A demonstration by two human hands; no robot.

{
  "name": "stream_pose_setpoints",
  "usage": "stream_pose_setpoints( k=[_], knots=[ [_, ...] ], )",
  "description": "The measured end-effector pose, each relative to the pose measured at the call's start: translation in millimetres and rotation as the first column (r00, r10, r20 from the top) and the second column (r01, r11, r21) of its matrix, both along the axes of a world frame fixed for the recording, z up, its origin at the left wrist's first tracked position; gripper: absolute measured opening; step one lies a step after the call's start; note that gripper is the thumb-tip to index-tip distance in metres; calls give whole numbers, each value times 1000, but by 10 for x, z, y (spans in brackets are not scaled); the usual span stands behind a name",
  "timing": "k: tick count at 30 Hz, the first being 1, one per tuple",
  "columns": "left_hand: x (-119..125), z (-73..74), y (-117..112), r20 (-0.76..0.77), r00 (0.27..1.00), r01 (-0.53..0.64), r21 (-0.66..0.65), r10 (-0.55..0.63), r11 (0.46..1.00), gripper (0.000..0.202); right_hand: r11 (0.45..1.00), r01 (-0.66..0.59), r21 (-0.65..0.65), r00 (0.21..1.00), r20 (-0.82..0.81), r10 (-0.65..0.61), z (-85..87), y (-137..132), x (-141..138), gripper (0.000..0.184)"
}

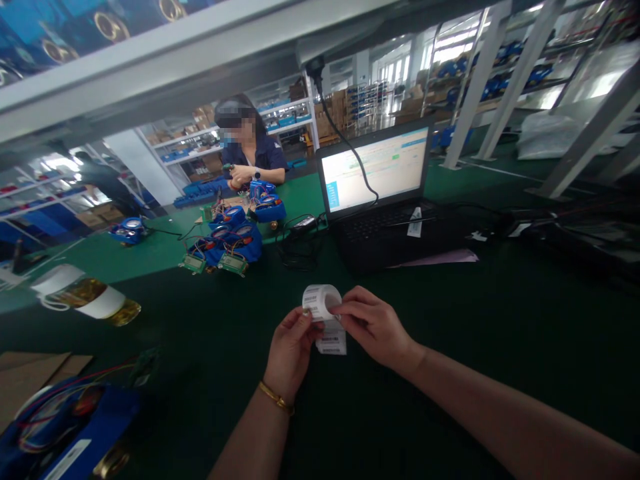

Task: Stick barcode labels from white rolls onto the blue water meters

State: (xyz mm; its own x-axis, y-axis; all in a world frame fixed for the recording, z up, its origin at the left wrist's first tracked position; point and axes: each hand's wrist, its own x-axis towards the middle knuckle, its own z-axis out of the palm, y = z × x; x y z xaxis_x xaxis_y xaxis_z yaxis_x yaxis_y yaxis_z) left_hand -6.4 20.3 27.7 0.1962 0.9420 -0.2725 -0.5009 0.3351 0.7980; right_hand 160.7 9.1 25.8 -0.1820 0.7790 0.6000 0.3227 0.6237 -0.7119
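A small roll of white barcode labels (320,295) is held up over the dark green table, its loose end hanging down with printed barcodes on it. My left hand (293,343) grips the roll from the left, thumb on its front. From the right, my right hand (377,327) pinches the roll's edge, with fingertips at the hollow core. Behind my hands stands an open laptop (375,173) with a lit screen; a loose label (415,223) lies on its keyboard.
Blue meters with wires and circuit boards (230,240) stand left of the laptop, near a black cable adapter (303,224). A tea bottle (90,297) and another blue meter (75,427) are at left. Across the table sits a co-worker (255,153). A shelf beam (200,57) crosses overhead.
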Motion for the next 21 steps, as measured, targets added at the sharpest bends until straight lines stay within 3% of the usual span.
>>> stream_pose_setpoints(
  k=[5,11,21],
  knots=[
    [6,-9,-1,-58,998,6,0,-6,1000,22,994,84,-75,996,-37,-87,-4,22,4,11],
    [-17,-26,19,-93,995,-20,-19,18,1000,18,968,34,-250,985,-158,-76,-60,62,13,14],
    [-28,-30,23,-83,996,-20,-30,17,999,19,955,37,-295,970,-217,-105,-67,86,29,14]
  ],
)
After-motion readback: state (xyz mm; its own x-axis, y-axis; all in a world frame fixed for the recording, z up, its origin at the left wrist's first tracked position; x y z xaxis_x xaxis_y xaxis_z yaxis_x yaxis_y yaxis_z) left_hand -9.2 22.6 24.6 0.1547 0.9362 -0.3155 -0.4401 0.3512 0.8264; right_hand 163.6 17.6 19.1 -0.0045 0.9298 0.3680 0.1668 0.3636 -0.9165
